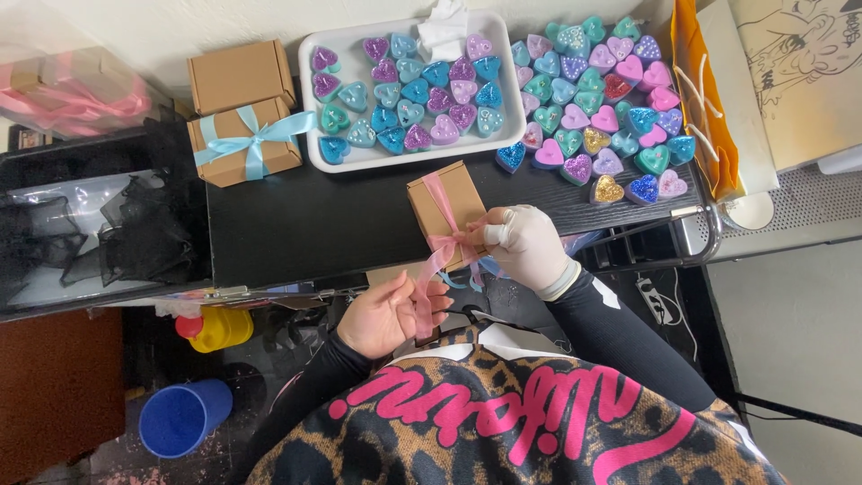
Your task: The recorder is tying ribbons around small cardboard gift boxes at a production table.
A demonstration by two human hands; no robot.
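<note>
The small brown box of matt cardboard (446, 208) near the table's front edge is wrapped in a soft pink ribbon of sheer, lightly shiny cloth (437, 260). The right hand (525, 244) wears a smooth, matt white glove of thin rubbery material; the left hand (388, 314) is bare. The long black table of wood-grain board (305, 224) looks matt. To the far left, a second brown cardboard box (244, 141) carries a glossy light-blue satin ribbon. The white rectangular tray of smooth plastic (413, 154) holds heart-shaped pieces with glittery, sparkling tops (409, 112). On the near left stands a glossy blue plastic cup (184, 418).
</note>
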